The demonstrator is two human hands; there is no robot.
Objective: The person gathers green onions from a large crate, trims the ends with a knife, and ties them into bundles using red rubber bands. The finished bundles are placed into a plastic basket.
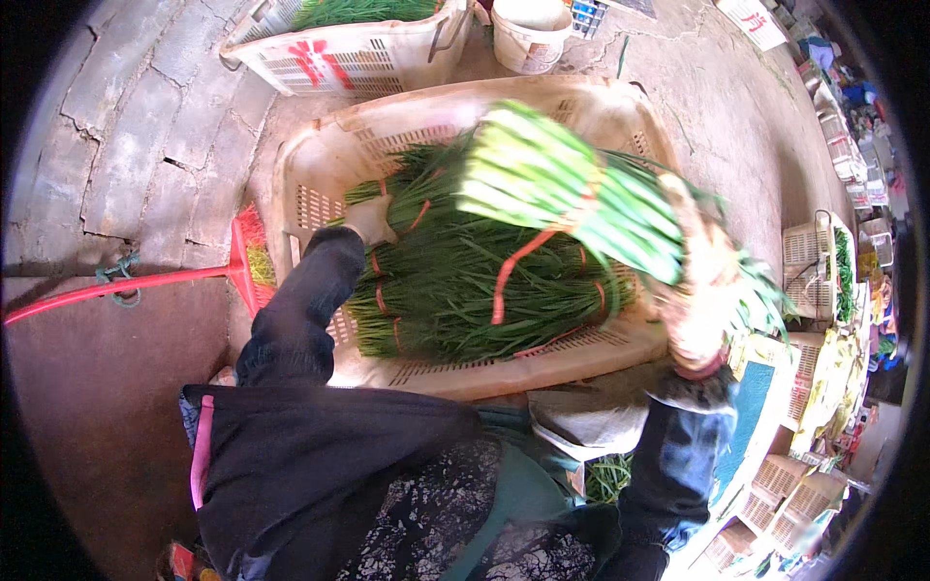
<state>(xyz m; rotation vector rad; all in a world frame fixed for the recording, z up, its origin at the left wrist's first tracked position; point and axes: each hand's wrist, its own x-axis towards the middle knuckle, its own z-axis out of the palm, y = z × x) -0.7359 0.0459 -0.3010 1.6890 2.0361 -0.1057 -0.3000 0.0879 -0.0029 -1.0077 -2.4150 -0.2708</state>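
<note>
A bundle of green chives point(542, 179) with pale stem ends and an orange-red tie is held in my right hand point(699, 300), above the right side of a large crate point(446, 380). The bundle and this hand are blurred by motion. My left hand point(370, 221) reaches over the crate's left side and touches the stem ends of the chives lying inside; its fingers are partly hidden. Several tied bundles point(455, 281) of chives lie in the crate, with orange-red bands around them. A loose end of orange-red tie hangs below the held bundle.
A red broom point(237, 266) stands left of the crate. Behind are another crate point(387, 68) of greens and a white bucket point(531, 44). More crates point(809, 261) line the right side. Beside my right forearm lies a white sack point(591, 421).
</note>
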